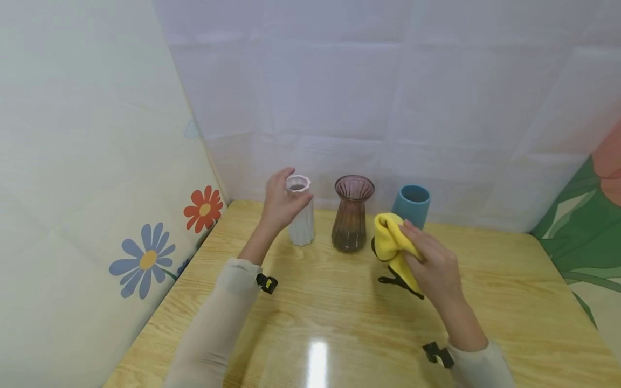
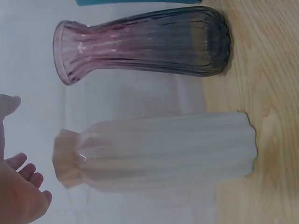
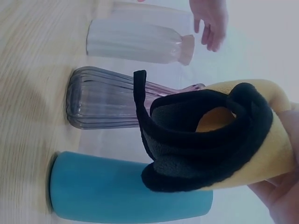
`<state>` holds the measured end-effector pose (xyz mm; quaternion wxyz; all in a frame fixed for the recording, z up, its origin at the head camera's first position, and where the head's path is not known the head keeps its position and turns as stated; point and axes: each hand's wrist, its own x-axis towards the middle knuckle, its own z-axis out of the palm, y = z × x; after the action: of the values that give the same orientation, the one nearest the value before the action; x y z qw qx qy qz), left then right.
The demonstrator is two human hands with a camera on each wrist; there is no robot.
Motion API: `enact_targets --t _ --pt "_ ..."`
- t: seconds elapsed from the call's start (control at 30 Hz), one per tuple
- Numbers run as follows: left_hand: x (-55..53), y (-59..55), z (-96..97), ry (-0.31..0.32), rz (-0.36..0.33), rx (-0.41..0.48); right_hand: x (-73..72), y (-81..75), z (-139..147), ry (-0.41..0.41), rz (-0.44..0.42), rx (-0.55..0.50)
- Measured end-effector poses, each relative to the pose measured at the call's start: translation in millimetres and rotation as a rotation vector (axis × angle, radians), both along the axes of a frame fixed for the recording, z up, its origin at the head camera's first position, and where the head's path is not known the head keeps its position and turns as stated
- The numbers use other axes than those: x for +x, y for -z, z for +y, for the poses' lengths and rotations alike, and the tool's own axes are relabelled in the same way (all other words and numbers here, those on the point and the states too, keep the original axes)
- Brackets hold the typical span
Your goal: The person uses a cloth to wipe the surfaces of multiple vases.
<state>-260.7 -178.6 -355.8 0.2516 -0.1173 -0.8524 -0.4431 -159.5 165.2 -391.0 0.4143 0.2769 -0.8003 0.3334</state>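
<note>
Yellow cloth with black edging and a black loop is gripped between the thumb and fingers of the right hand, folded over on itself and held up off the counter. In the head view it covers the lower part of a blue vase. The left hand grasps nothing: its thumb and fingers are spread apart near the mouth of a white vase, and the left wrist view shows a gap between hand and vase. A purple glass vase, ribbed and wide at the lip, stands between the other two. All three vases are upright in a row near the back of the counter, well apart from one another. Behind them hangs a creased pale sheet; on the left-hand wall are a blue flower and a red flower
</note>
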Motion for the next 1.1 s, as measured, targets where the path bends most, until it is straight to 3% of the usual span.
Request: enact_targets --t 0.27,0.63,0.8,1.1 --pt "12.2 -4.6 20.0 0.07 0.054 -0.007 -4.9 -4.4 -7 0.003 0.009 -0.042" --pt "14.9 1.3 48.9 0.211 0.084 -0.004 -13.9 -4.9 -15 0.024 0.01 -0.097" --pt "13.8 9.7 58.8 0.228 0.042 0.01 -16.6 -5.0 -19 0.031 -0.01 -0.129" --pt "3.4 18.6 70.4 0.237 -0.062 0.138 -24.9 -2.8 -25 0.022 -0.017 -0.186"
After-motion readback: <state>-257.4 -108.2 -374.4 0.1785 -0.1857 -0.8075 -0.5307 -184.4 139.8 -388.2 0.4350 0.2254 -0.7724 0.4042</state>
